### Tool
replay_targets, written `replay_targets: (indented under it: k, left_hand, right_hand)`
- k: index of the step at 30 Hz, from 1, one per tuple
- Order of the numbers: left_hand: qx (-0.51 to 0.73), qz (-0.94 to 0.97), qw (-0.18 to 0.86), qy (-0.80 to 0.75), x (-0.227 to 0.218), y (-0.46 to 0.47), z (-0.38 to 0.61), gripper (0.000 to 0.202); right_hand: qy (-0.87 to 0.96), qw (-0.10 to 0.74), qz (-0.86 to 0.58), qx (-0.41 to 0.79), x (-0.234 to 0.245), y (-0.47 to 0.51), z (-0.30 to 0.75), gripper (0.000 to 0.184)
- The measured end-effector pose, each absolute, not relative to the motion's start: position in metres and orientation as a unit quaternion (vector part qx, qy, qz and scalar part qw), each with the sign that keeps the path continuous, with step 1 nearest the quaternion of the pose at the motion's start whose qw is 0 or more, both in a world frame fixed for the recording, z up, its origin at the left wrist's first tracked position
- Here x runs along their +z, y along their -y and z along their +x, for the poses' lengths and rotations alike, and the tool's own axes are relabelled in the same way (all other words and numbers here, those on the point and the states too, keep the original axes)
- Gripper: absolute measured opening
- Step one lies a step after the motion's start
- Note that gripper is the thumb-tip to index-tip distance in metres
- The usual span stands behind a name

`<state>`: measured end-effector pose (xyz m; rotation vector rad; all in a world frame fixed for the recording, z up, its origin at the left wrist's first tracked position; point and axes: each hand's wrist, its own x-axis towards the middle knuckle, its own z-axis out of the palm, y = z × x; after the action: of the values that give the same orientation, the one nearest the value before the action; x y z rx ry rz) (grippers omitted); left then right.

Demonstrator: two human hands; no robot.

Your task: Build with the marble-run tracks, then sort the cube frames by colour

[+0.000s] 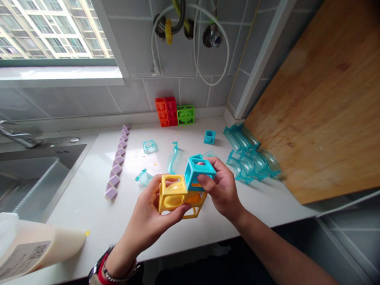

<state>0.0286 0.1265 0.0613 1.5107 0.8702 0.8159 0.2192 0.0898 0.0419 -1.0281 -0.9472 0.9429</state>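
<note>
White table (90,197) below, wooden board (320,102) leaning at the right, sink (24,177) at the left. Over the near edge, left hand (149,216) and right hand (222,190), both closed, each on a cube. Farther back, well apart: a heap of clear turquoise track pieces (249,157), a row of lilac wedges (117,162), red and green blocks (170,111) against the wall. Clasped in the left, a yellow open-frame cube (171,194). Pinched in the right, a smaller blue cube (198,172), touching the yellow one's upper right corner. No obstacle between them.

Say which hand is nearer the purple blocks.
Left. The left hand, holding the yellow cube, is just right of the purple blocks; the right hand, on the blue cube, is farther.
</note>
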Motion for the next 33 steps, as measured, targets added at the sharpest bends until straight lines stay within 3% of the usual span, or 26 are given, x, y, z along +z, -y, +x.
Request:
replay_targets:
  k: [4,9,13,20,25,28,31,33]
  left_hand:
    - [0.332,0.653,0.582,-0.354,0.054,-0.130,0.028,0.049]
    - [0.350,0.661,0.566,-0.346,0.050,-0.131,0.028,0.053]
    - [0.416,0.603,0.566,-0.378,0.056,-0.135,0.026,0.056]
    - [0.476,0.470,0.640,-0.377,0.053,-0.153,0.022,0.063]
    - [0.459,0.443,0.666,-0.386,0.043,-0.158,0.021,0.066]
    - [0.452,0.437,0.685,-0.366,0.038,-0.161,0.019,0.065]
    - [0.447,0.429,0.700,-0.355,0.034,-0.165,0.018,0.063]
    - [0.446,0.422,0.709,-0.347,0.033,-0.165,0.019,0.062]
  right_hand:
    - [0.395,0.677,-0.450,0.428,0.040,-0.088,0.212,0.045]
    - [0.295,0.691,-0.392,0.531,0.042,-0.096,0.216,0.055]
    - [0.331,0.715,-0.448,0.423,0.040,-0.105,0.244,0.043]
    - [0.480,0.601,-0.540,0.342,0.007,-0.082,0.268,0.048]
    - [0.618,0.478,-0.583,0.223,-0.009,-0.056,0.266,0.028]
    - [0.643,0.445,-0.592,0.196,-0.015,-0.049,0.268,0.024]
    - [0.670,0.417,-0.589,0.175,-0.020,-0.046,0.269,0.033]
    - [0.694,0.399,-0.582,0.141,-0.020,-0.046,0.268,0.048]
